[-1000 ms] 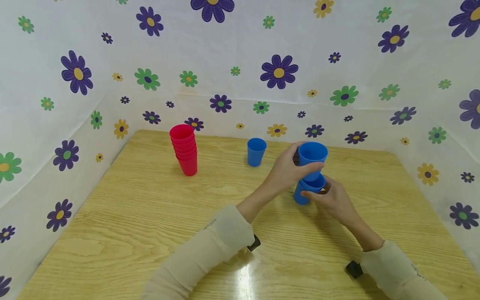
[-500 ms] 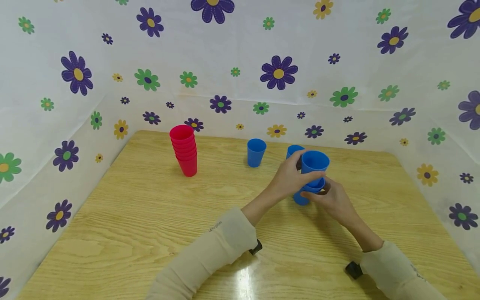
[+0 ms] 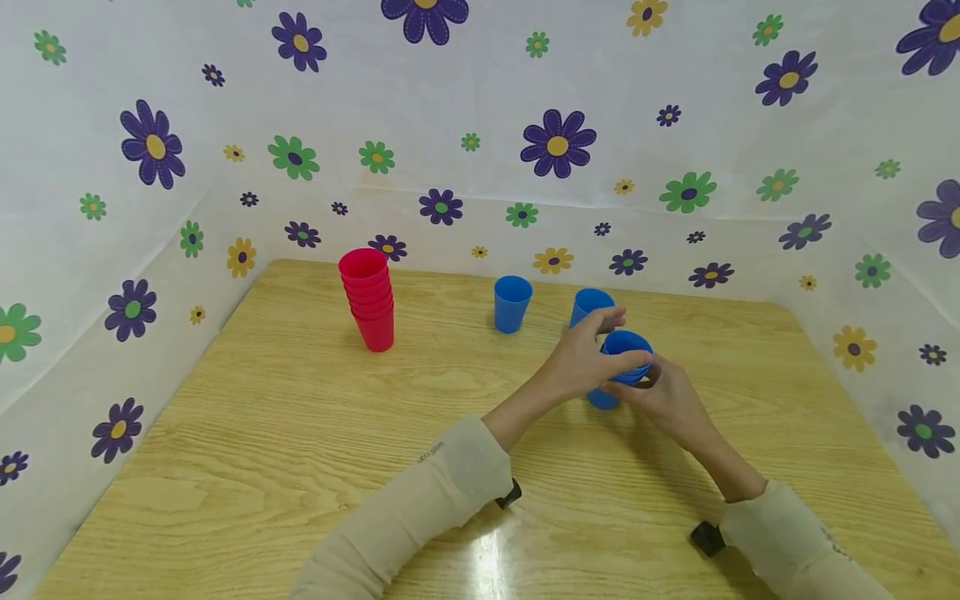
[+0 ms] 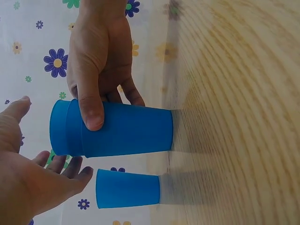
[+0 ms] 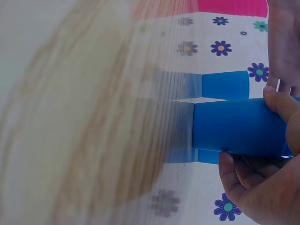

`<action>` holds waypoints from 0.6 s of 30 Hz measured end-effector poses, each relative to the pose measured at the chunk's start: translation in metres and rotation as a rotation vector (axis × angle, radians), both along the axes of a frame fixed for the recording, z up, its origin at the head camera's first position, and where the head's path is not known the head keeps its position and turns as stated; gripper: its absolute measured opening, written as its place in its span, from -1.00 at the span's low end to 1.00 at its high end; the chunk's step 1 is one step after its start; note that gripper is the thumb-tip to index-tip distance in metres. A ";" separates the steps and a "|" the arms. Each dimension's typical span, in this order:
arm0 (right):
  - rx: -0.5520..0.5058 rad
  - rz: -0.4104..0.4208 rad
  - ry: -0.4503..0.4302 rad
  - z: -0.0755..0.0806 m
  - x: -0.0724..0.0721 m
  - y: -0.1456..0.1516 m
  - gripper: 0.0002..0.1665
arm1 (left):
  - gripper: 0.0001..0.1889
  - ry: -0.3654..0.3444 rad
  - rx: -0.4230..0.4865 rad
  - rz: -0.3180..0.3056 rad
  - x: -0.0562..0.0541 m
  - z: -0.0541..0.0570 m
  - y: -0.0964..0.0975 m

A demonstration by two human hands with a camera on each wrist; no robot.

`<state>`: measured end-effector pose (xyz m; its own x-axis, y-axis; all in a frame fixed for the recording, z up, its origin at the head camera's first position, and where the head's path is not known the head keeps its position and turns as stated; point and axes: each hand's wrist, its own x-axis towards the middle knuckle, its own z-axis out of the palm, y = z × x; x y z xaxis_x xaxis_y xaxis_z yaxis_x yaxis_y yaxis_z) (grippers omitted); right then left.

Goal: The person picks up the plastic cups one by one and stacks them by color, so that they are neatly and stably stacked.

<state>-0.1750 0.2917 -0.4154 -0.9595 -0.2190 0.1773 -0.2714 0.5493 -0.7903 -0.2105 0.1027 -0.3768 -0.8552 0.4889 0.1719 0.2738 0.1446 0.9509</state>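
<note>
A stack of nested blue cups [image 3: 628, 344] stands upright on the wooden table, right of the middle. My right hand [image 3: 667, 404] grips it from the right, with the thumb across its side in the left wrist view. My left hand [image 3: 577, 362] is at the stack's top, thumb and fingers spread. In the left wrist view, the fingers of this left hand [image 4: 37, 173] appear apart from the cups. Just behind stands a single blue cup [image 3: 592, 302], partly hidden by my left hand. Another blue cup [image 3: 512, 305] stands farther left.
A tall stack of red cups [image 3: 371, 304] stands at the back left of the table [image 3: 300, 467]. White flowered cloth [image 3: 480, 100] surrounds the table at the back and sides.
My left hand has lowered a blue cup into the stack in my right hand, and its fingers have opened off it. The cup behind has come into view. My right hand has stayed put.
</note>
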 end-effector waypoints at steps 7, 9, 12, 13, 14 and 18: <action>-0.016 -0.006 -0.012 0.001 0.002 -0.001 -0.30 | -0.28 -0.015 0.018 0.036 -0.005 -0.004 -0.006; -0.020 -0.014 -0.023 0.002 0.002 -0.002 -0.30 | -0.28 -0.014 0.013 0.048 -0.006 -0.006 -0.009; -0.016 -0.029 -0.032 0.003 0.003 -0.003 -0.29 | -0.30 0.003 0.009 0.068 -0.009 -0.008 -0.014; -0.010 -0.032 -0.033 0.003 0.003 -0.003 -0.28 | -0.31 0.011 0.006 0.075 -0.011 -0.009 -0.016; -0.003 -0.038 -0.035 0.003 0.003 -0.003 -0.26 | -0.32 0.017 0.005 0.085 -0.012 -0.010 -0.018; 0.014 -0.054 -0.042 0.003 0.003 -0.004 -0.23 | -0.35 0.033 0.010 0.118 -0.018 -0.013 -0.026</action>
<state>-0.1724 0.2880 -0.4124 -0.9765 -0.1692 0.1337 -0.2079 0.5735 -0.7924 -0.2290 0.0769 -0.3897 -0.9008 0.3828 0.2051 0.2861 0.1679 0.9434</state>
